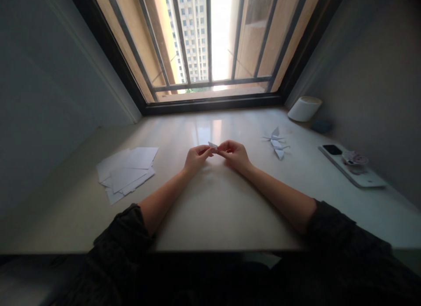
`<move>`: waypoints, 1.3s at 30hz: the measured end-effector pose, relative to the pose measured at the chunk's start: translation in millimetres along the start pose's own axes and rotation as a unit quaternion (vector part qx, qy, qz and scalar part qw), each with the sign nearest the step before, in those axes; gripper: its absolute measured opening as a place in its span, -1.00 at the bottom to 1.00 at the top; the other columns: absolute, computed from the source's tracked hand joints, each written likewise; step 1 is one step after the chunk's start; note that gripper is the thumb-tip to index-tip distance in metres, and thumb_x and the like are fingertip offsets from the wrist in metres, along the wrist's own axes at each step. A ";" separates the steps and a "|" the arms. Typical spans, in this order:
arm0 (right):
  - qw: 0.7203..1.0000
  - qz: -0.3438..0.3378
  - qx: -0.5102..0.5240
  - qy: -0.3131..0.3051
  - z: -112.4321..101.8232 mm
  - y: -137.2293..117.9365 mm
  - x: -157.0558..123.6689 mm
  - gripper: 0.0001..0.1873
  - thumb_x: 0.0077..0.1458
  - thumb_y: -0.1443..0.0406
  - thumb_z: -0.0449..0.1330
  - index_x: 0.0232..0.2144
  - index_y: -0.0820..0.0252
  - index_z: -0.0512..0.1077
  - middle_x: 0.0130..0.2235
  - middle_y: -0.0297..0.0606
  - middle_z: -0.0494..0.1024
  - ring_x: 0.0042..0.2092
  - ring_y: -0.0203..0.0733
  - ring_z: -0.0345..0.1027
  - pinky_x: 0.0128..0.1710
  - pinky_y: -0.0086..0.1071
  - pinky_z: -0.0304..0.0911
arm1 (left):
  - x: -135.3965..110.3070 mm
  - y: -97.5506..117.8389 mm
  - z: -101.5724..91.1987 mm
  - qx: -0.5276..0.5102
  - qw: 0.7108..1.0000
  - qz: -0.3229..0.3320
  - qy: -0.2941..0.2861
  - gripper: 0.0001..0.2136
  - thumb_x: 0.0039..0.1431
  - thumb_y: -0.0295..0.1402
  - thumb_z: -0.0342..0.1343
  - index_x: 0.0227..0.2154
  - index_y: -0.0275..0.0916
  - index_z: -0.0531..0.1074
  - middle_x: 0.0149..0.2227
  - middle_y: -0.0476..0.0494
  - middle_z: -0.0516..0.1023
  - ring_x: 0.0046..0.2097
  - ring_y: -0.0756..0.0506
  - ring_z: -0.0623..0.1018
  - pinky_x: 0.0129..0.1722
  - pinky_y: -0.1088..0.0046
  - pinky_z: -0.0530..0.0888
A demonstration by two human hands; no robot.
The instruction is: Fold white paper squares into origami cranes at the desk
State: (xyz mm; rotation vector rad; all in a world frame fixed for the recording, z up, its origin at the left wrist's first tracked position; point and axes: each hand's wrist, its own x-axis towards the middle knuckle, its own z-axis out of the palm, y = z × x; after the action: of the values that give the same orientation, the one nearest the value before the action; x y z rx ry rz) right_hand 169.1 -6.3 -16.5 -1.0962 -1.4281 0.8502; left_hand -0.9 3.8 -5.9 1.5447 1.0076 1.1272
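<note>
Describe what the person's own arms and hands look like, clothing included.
The left hand and right hand are ungloved, and the forearms are bare. The left sleeve and right sleeve are nearly black, loose and creased, bunched up at their ends. Any pattern on the cloth is too dim to tell.

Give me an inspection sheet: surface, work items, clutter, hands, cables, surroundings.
Surface: pale tabletop, smooth, reflecting window light.
Work items: small folded paper, centre; loose sheets, left, overlapping; paper figures, right.
Clutter: phone with trinket on it; white container; dark item, blurred.
Hands: left hand and right hand both pinch the folded paper.
Cables: nothing seen.
Surroundings: barred window ahead, walls either side.
</note>
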 end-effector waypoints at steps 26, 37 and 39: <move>0.997 0.066 0.011 -0.033 0.1 3.4 0.7 -0.55 -0.24 -0.06 0.36 -0.52 0.22 0.53 -0.50 -0.28 0.55 -0.53 -0.32 0.29 -0.54 -0.43 0.15 | -0.7 2.2 1.2 -0.007 0.999 -0.017 0.027 -0.56 0.02 0.03 0.16 -0.28 -0.27 0.61 -0.31 -0.18 0.63 -0.32 -0.07 0.51 -0.30 0.42 0.39; 0.996 0.077 0.010 -0.037 0.4 2.2 0.5 -0.52 -0.24 -0.09 0.35 -0.53 0.21 0.49 -0.51 -0.30 0.53 -0.53 -0.31 0.28 -0.55 -0.41 0.15 | -1.0 0.7 0.6 0.009 0.999 -0.013 0.030 -0.60 0.06 -0.01 0.14 -0.27 -0.25 0.61 -0.34 -0.14 0.63 -0.31 -0.06 0.49 -0.29 0.43 0.38; 0.997 0.067 0.010 -0.037 0.5 1.5 1.2 -0.54 -0.21 -0.08 0.34 -0.50 0.20 0.51 -0.48 -0.28 0.55 -0.48 -0.28 0.34 -0.50 -0.41 0.19 | -0.4 -1.4 0.0 0.009 0.999 -0.003 0.032 -0.61 0.06 -0.01 0.15 -0.29 -0.24 0.62 -0.29 -0.16 0.63 -0.30 -0.06 0.49 -0.30 0.43 0.39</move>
State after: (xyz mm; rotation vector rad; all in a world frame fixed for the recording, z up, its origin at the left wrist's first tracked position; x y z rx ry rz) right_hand 168.9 -4.7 -17.6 -1.1663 -1.4166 1.0080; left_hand -1.1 3.7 -7.4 1.5260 1.0681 1.1731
